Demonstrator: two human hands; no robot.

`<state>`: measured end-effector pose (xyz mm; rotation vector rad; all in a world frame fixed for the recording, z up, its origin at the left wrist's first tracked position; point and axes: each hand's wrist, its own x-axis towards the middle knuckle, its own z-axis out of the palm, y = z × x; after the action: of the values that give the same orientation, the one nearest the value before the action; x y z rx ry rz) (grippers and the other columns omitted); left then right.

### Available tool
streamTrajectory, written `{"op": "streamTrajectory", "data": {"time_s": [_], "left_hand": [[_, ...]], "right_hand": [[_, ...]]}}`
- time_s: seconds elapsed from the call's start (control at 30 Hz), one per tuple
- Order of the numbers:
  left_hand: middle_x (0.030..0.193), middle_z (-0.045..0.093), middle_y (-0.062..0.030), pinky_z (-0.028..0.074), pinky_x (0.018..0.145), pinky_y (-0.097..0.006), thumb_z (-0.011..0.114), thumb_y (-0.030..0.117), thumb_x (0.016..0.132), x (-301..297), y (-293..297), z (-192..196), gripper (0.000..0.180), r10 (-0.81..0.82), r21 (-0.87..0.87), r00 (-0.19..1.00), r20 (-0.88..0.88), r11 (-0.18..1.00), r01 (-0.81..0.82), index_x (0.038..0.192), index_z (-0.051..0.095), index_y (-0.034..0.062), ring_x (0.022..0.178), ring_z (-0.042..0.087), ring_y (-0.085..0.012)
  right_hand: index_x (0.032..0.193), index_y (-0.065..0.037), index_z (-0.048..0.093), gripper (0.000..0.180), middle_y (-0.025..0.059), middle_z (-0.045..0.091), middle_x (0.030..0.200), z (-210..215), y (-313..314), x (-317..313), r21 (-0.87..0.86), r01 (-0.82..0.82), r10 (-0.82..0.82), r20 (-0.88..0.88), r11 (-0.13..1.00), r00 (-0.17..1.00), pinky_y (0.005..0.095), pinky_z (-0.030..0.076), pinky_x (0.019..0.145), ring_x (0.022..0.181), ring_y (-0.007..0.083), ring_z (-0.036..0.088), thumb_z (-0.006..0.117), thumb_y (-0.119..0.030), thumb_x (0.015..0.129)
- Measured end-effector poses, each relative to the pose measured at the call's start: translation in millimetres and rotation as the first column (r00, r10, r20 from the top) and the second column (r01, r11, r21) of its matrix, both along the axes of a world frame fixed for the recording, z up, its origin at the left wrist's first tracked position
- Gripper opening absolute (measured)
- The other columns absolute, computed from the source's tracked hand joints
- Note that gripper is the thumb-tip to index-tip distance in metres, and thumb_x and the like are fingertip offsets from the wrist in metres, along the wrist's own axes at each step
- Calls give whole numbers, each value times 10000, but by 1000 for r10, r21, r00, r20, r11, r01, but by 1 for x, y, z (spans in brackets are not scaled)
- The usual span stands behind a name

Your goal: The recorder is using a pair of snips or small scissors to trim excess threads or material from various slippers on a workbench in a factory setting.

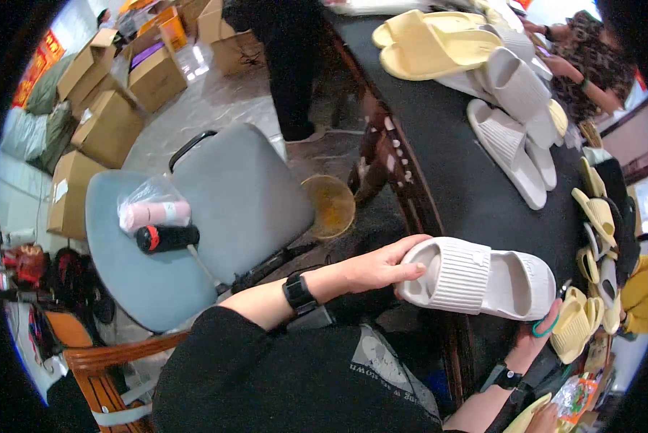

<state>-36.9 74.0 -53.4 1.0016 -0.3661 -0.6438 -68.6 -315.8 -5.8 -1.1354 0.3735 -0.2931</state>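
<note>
A pair of pale grey slide slippers (pixel 462 278) with ribbed straps, fitted together end to end, is held up over the near edge of the black table (pixel 439 137). My left hand (pixel 385 267) grips their left end, thumb on top and fingers underneath. At the other end, my right hand (pixel 537 339) has its fingers closed round small scissors (pixel 547 323) with a green handle, whose dark tip points up beside the slippers. That hand is against or just beside the slippers' edge; I cannot tell whether it also bears them. Yellow slides (pixel 573 328) lie right beside it.
Yellow slides (pixel 439 47) and grey slides (pixel 511 144) are piled further along the table. A grey chair (pixel 244 195) on my left carries a pink bottle (pixel 154 215) and a black cylinder. Cardboard boxes (pixel 107 130) line the far left; other people are around the table.
</note>
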Motion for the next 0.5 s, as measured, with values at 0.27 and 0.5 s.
{"op": "streamTrajectory", "data": {"time_s": [0.27,0.5], "left_hand": [[1311,468,-112,351,1017,-338,633,248,856,19,-5,-1,638,11,-15,997,-74,1000,-12,1360,340,-10,1196,454,-188],[1269,473,-221,415,970,-415,618,233,781,4,-19,31,725,179,-36,976,-124,982,-185,1339,296,-98,1180,491,-308]], "right_hand": [[1037,-20,615,306,47,631,978,-10,9,14,-196,286,-274,89,938,958,310,450,825,889,157,586,606,-275,869],[983,-58,608,269,25,606,780,4,21,7,-91,163,-155,92,982,984,246,441,438,594,119,558,635,-293,854]]}}
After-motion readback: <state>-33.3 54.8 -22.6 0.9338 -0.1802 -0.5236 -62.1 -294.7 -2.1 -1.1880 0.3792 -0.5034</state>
